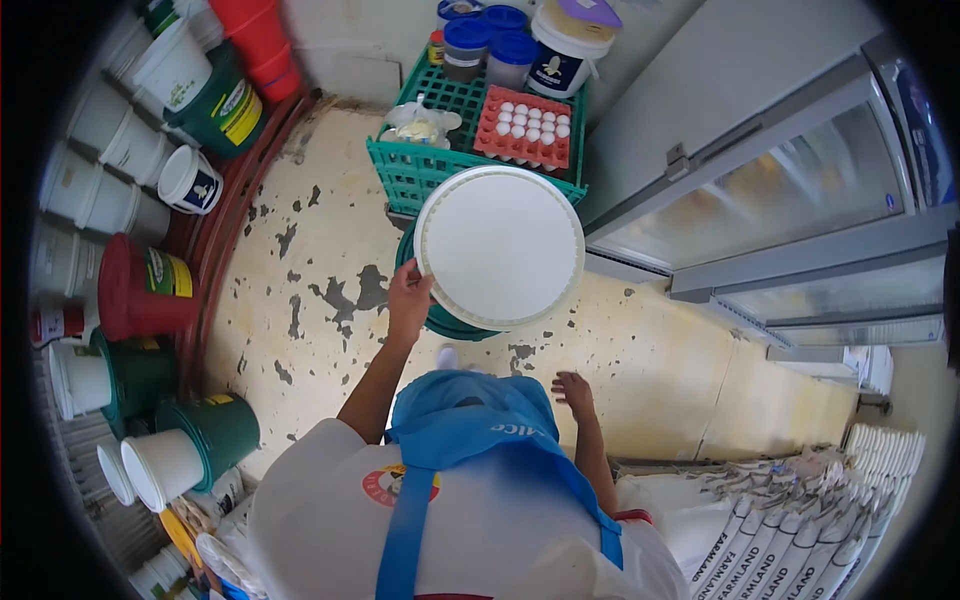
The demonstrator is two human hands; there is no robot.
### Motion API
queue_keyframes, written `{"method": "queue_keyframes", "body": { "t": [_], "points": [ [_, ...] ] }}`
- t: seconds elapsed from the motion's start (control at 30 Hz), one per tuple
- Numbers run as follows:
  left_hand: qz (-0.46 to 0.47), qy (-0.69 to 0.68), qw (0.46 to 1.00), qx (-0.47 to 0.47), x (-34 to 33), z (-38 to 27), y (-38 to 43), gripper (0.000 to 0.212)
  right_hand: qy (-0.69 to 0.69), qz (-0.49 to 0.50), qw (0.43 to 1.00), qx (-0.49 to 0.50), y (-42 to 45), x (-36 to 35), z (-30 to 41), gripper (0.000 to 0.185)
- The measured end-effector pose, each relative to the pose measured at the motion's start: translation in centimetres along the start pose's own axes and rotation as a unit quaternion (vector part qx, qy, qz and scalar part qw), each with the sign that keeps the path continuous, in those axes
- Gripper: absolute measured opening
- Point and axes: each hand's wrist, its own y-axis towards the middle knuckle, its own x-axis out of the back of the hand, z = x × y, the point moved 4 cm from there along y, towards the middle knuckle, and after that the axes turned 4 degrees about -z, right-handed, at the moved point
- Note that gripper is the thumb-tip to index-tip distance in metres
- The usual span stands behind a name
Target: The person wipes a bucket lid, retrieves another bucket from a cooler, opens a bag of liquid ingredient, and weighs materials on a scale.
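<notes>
A large round white plastic lid (501, 247) lies face up before me, and my left hand (409, 304) grips its left edge. Beneath it, a green plastic bucket (454, 324) shows along the left and lower rim; the lid hides most of it. I cannot tell whether the two touch. My right hand (574, 393) hangs low beside my blue apron (480, 409), fingers apart and holding nothing. Just beyond the lid is a green plastic crate (401, 176). It bears a red tray of white eggs (491, 124) and a knotted clear plastic bag (421, 126).
Lidded tubs (466, 45) and a white bucket (559, 67) stand at the crate's back. Glass-doored refrigerators (780, 187) line the right. Several buckets (142, 289) sit along a red rack (217, 225) at left. White sacks (765, 540) are piled lower right. The floor (330, 247) has peeling paint.
</notes>
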Motion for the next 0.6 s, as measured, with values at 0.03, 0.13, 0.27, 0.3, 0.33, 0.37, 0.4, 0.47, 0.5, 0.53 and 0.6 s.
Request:
{"method": "queue_keyframes", "body": {
  "t": [0.03, 0.13, 0.27, 0.3, 0.33, 0.37, 0.4, 0.47, 0.5, 0.53, 0.6],
  "points": [
    [0.007, -0.002, 1.0, -0.01, -0.2, -0.1, 0.5, 0.045, 0.006, -0.008, 1.0, 0.018, 0.3, 0.0, 1.3, 0.039],
    [0.022, 0.062, 0.998, -0.023, 0.0, -1.3, 1.6, 0.042, 0.108, 0.034, 0.993, 0.04, -0.9, -1.5, 7.5, 0.045],
    [0.068, 0.036, 0.997, -0.03, 0.6, -0.6, 2.8, 0.037, 0.238, 0.1, 0.962, 0.092, -3.2, -5.1, 17.0, 0.047],
    [0.073, 0.038, 0.996, -0.023, 0.3, -0.7, 2.9, 0.037, 0.225, 0.087, 0.964, 0.11, -2.3, -5.5, 17.9, 0.046],
    [0.074, 0.042, 0.996, -0.016, 0.1, -1.0, 2.8, 0.037, 0.212, 0.076, 0.966, 0.126, -1.1, -5.8, 18.4, 0.046],
    [0.072, 0.046, 0.996, -0.008, 0.0, -1.2, 2.8, 0.037, 0.197, 0.067, 0.968, 0.141, -0.4, -6.2, 18.5, 0.046],
    [0.076, 0.054, 0.996, -0.011, 0.2, -1.2, 2.9, 0.037, 0.157, 0.022, 0.977, 0.139, -0.4, -6.6, 18.8, 0.046],
    [0.086, 0.071, 0.994, -0.02, 0.1, -1.3, 3.5, 0.038, 0.08, -0.073, 0.986, 0.129, -1.0, -6.7, 19.5, 0.046],
    [0.089, 0.067, 0.994, -0.013, -0.2, -1.5, 3.4, 0.038, 0.071, -0.087, 0.983, 0.145, -1.0, -6.6, 19.2, 0.046],
    [0.092, 0.063, 0.994, -0.006, -0.6, -1.7, 3.3, 0.037, 0.061, -0.101, 0.98, 0.159, -1.0, -6.4, 18.9, 0.046],
    [0.087, 0.074, 0.993, -0.01, -0.4, -1.2, 4.1, 0.037, 0.049, -0.116, 0.974, 0.187, -1.3, -6.2, 19.1, 0.047]
  ]
}}
